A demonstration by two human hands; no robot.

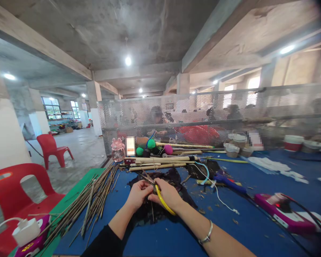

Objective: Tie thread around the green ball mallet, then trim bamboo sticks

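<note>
Both my hands meet at the middle of a blue table [176,232], over a dark piece of fabric [173,178]. My left hand [138,194] is closed in a pinch on a thin brown stick [147,178] that lies on the fabric. My right hand [168,192] is closed round a yellow-handled tool [164,203]; the handle runs back under my wrist. The tool's tip sits between the two hands and is too small to make out.
A heap of thin brown sticks [93,203] lies to the left. Thick bamboo poles [160,162], coloured balls [151,144] and a pink bottle [118,150] stand behind. A pink device [283,210] with cords sits right. Red chairs [24,192] stand left. People sit behind a mesh screen [203,114].
</note>
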